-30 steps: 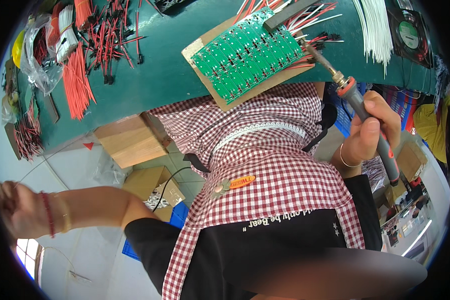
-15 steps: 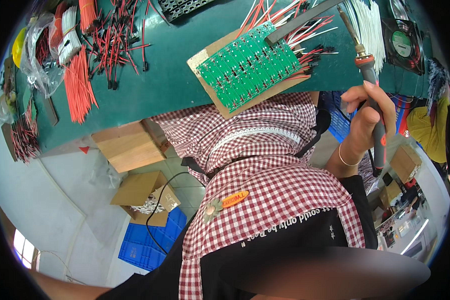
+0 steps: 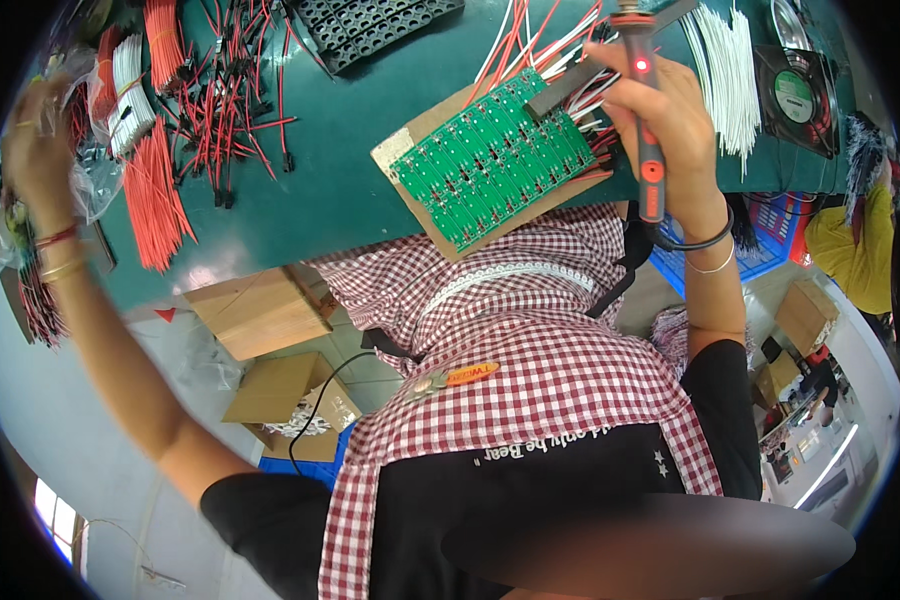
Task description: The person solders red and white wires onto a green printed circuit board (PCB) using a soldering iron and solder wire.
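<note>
From the head view, your right hand (image 3: 670, 120) is wrapped around the soldering iron (image 3: 648, 130), tip up by the wire ends at the far edge of the green circuit board panel (image 3: 490, 160) lying on the green surface (image 3: 330, 190). Your left hand (image 3: 35, 135) reaches into the clear bags (image 3: 95, 185) beside the orange wires (image 3: 150, 195); whether it grips anything, you cannot tell. You seem mid-soldering, so bring a fresh wire to the board.

- Soldering iron (image 3: 648, 120): tip cut off by the top edge, above the green circuit board (image 3: 490, 160).
- Left hand (image 3: 35, 140): blurred, far left of the board; grasp cannot be told.
- Black tray (image 3: 375, 25): upper part cut off, above-left of the board.
- Red and white wires (image 3: 540, 40): far ends beyond the edge.
</note>
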Demonstrator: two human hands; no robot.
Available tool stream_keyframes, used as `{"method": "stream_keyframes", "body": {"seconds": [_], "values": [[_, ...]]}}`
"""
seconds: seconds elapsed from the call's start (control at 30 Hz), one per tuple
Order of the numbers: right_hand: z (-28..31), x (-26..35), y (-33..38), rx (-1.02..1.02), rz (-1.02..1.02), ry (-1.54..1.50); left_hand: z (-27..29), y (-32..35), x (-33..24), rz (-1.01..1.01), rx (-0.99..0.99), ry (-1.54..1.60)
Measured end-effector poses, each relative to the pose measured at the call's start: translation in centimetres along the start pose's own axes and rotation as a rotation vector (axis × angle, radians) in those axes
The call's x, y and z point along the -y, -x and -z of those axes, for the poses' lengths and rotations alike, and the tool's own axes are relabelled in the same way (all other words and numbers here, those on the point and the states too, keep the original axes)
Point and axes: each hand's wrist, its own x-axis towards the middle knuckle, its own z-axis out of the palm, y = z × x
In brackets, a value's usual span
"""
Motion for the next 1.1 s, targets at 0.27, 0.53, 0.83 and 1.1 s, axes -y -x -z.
{"method": "stream_keyframes", "body": {"seconds": [0.27, 0.53, 0.83, 1.1], "values": [[-1.9, -1.2, -0.3, 0.137, 0.096, 0.0, -4.8, 10.0, -5.4, 0.694, 0.323, 0.219], [-2.2, -1.7, -1.1, 0.035, 0.059, -0.114, 4.0, 1.4, -17.7, 0.74, 0.214, 0.255], [-4.0, -2.8, -8.1, -0.232, -0.146, -0.03, 3.6, -2.8, -34.7, 0.719, 0.369, 0.853], [-5.5, -5.3, -8.2, -0.271, -0.124, 0.05, 2.0, -3.1, -37.2, 0.766, 0.438, 0.765]]}}
